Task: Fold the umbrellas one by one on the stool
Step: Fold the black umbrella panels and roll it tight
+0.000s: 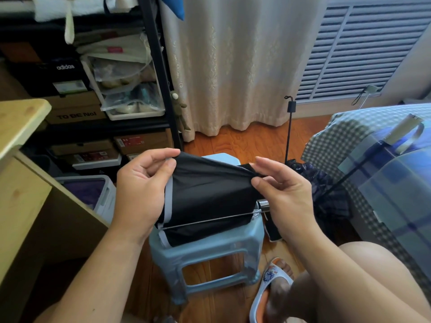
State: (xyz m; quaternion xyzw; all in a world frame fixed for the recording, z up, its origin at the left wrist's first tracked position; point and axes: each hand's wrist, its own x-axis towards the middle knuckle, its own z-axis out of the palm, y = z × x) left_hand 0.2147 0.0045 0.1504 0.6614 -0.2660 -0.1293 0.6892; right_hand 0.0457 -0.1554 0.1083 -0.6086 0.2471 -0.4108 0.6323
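A black umbrella (210,197) with a grey hem lies collapsed on the light blue plastic stool (210,250); a thin metal rib runs along its lower edge. My left hand (142,185) pinches the hem end of the black canopy fabric and lifts it. My right hand (282,190) pinches the same fabric panel near the umbrella's tip end, stretching it flat between both hands. A second dark plaid umbrella (326,190) lies on the floor to the right of the stool, its thin black shaft (289,134) pointing up.
A wooden desk (21,141) stands at the left and a black shelf with shoe boxes (93,89) behind it. A bed with checked bedding (373,159) is at the right. My knee and slippered foot (272,285) sit beside the stool on the wood floor.
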